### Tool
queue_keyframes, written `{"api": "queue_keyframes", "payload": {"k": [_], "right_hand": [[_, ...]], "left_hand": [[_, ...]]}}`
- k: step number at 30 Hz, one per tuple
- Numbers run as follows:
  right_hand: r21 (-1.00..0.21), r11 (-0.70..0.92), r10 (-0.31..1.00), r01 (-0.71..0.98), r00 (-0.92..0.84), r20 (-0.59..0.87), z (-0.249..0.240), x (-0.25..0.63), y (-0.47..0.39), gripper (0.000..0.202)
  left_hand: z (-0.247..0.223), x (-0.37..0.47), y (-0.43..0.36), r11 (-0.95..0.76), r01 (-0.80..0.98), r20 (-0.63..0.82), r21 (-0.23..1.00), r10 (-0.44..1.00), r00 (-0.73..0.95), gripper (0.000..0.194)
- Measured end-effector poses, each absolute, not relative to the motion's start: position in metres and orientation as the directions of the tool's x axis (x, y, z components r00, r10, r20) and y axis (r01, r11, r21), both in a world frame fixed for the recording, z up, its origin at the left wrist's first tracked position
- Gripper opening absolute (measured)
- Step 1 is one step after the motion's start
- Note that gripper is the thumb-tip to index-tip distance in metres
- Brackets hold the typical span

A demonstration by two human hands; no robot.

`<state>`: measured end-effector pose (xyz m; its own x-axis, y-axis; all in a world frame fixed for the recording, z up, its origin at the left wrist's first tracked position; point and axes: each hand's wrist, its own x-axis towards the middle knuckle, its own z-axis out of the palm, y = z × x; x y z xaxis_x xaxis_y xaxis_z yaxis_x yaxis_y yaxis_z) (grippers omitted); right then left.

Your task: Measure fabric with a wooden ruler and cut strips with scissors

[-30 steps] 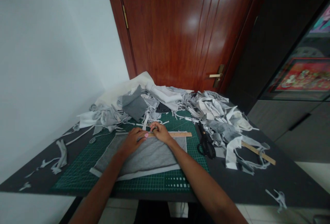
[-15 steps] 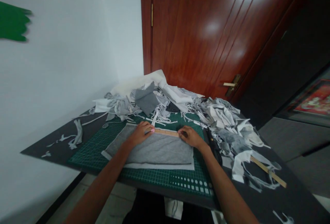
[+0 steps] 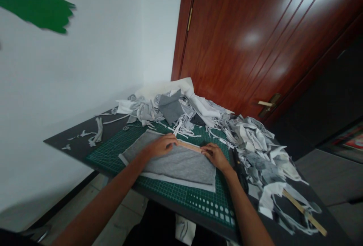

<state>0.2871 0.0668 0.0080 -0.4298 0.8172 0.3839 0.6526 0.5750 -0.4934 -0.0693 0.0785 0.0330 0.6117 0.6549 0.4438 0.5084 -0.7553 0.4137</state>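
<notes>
A narrow tan wooden ruler lies along the far edge of a grey cloth. My left hand has its fingers closed at the ruler's left end. At the other end, my right hand pinches the ruler with curled fingers. Beneath the grey cloth, white fabric shows along the near edge and left corner. Both layers rest on a green cutting mat with a printed grid. What looks like black-handled scissors lies right of my right forearm, partly hidden.
Grey and white fabric scraps are heaped at the back of the dark table. More scraps run down the right side, with a yellowish wooden stick among them. A wall and a brown door stand behind.
The view has tilted and swung left, so the scene sits further right in the picture. Both hands stay at the ruler, with the left fingers slightly more curled.
</notes>
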Motion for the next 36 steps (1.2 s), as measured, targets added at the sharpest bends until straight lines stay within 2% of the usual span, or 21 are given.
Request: {"api": "queue_keyframes", "payload": {"k": [4,9,20,36], "right_hand": [[-0.479,0.569,0.821,0.668,-0.423,0.384,0.009,0.286,0.066,0.022],[-0.461,0.558,0.827,0.69,-0.413,0.382,0.008,0.284,0.065,0.022],[-0.454,0.541,0.836,0.708,-0.391,0.386,0.009,0.268,0.063,0.018],[-0.482,0.548,0.832,0.683,-0.386,0.398,0.007,0.244,0.07,0.018]], "left_hand": [[0.03,-0.04,0.064,-0.83,0.366,0.375,0.422,0.527,0.762,0.04],[0.024,-0.031,0.057,-0.841,0.251,0.326,0.479,0.436,0.839,0.048],[0.011,-0.031,0.062,-0.808,0.203,0.313,0.553,0.427,0.848,0.047],[0.013,-0.029,0.062,-0.809,0.178,0.325,0.56,0.412,0.851,0.048]]}}
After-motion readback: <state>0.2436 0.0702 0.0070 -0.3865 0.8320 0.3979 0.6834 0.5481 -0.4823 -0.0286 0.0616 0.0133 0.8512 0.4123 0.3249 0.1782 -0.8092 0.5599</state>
